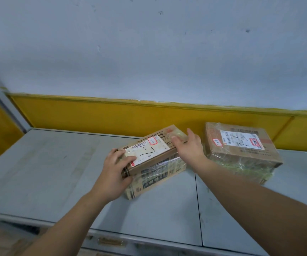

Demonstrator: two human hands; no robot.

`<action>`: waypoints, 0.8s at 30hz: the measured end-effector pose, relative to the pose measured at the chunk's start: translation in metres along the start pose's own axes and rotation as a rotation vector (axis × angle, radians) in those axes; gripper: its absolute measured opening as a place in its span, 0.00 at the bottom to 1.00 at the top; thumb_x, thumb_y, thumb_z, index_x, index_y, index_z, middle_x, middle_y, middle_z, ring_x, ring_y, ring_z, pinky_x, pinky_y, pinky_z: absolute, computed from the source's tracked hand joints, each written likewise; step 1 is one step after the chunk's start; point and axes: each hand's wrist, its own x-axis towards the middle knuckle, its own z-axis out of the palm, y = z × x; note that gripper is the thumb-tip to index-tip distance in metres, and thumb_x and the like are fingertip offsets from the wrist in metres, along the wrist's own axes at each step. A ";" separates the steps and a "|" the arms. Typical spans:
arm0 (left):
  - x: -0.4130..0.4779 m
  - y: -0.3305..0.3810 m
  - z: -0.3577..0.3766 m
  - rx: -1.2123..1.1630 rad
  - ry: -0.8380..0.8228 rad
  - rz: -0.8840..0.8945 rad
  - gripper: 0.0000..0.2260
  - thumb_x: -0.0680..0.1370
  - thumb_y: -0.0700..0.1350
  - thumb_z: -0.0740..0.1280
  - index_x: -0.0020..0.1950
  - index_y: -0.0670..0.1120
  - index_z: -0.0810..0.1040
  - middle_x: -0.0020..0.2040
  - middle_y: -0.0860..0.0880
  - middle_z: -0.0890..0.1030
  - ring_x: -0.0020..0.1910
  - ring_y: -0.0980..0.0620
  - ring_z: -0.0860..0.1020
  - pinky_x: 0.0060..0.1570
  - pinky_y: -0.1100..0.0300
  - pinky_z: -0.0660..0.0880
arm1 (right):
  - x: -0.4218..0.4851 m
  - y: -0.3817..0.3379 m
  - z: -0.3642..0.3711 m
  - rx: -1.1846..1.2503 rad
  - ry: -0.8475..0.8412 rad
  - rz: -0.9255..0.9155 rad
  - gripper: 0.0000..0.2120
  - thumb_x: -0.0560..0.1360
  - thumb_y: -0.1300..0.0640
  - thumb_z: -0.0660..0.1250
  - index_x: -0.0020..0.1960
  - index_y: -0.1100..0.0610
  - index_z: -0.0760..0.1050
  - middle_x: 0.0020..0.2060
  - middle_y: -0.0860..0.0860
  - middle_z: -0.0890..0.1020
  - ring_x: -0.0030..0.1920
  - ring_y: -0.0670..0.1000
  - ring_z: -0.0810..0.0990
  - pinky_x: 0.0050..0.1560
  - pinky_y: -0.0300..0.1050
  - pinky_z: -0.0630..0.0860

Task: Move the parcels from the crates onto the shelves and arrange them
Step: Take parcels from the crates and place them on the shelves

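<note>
Two brown cardboard parcels sit on a flat grey metal shelf [47, 172], whose top is made of panels that meet at a thin dark seam running front to back. Behind the shelf rises a pale blue-grey wall [149, 52] with small dark scuffs, and a wide yellow painted band [93, 113] runs along its lower part. A grey metal upright post [2, 102] stands at the far left corner.

Near the middle of the shelf is the long tape-wrapped cardboard parcel [154, 157], turned askew to the front edge, its white shipping label facing up. The squarer tape-wrapped cardboard parcel [241, 152] lies to its right, close to the wall, apart from the first by a narrow gap.

Both bare forearms reach in from below. The left hand [114, 169] grips the long parcel's near left corner, fingers curled over the label and thumb against the side face. The right hand [187, 146] has straight fingers laid flat on the parcel's far right end, between the two parcels.
</note>
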 end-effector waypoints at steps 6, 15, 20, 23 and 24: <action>0.011 0.010 -0.004 -0.317 0.172 -0.254 0.11 0.76 0.46 0.70 0.58 0.52 0.77 0.66 0.50 0.67 0.70 0.47 0.64 0.64 0.58 0.62 | -0.006 0.012 -0.009 -0.014 -0.081 -0.031 0.34 0.78 0.48 0.68 0.78 0.49 0.56 0.68 0.52 0.69 0.50 0.47 0.75 0.42 0.39 0.72; 0.006 0.017 -0.023 -0.423 -0.065 -0.537 0.28 0.68 0.53 0.78 0.65 0.53 0.72 0.62 0.46 0.75 0.56 0.48 0.78 0.59 0.47 0.76 | -0.025 0.027 -0.012 0.107 -0.077 0.035 0.39 0.76 0.47 0.69 0.79 0.49 0.51 0.74 0.52 0.64 0.65 0.54 0.71 0.63 0.53 0.70; -0.017 0.032 -0.015 -0.556 0.006 -0.618 0.14 0.73 0.49 0.74 0.48 0.47 0.70 0.47 0.42 0.83 0.41 0.44 0.81 0.47 0.39 0.79 | -0.041 0.031 -0.002 0.254 -0.218 0.165 0.40 0.75 0.41 0.68 0.79 0.43 0.48 0.66 0.54 0.72 0.58 0.55 0.77 0.54 0.56 0.80; -0.031 0.047 -0.004 -0.696 -0.015 -0.620 0.15 0.77 0.48 0.70 0.59 0.57 0.70 0.55 0.53 0.81 0.48 0.47 0.82 0.44 0.44 0.81 | -0.052 0.031 0.012 0.274 -0.336 0.119 0.40 0.75 0.41 0.68 0.78 0.40 0.47 0.66 0.53 0.73 0.59 0.55 0.77 0.53 0.56 0.80; -0.035 0.053 0.000 -0.730 -0.019 -0.596 0.19 0.77 0.47 0.69 0.64 0.62 0.69 0.57 0.57 0.80 0.49 0.49 0.82 0.41 0.49 0.81 | -0.056 0.032 0.016 0.280 -0.357 0.096 0.39 0.75 0.42 0.68 0.77 0.39 0.47 0.67 0.52 0.74 0.62 0.56 0.76 0.57 0.59 0.78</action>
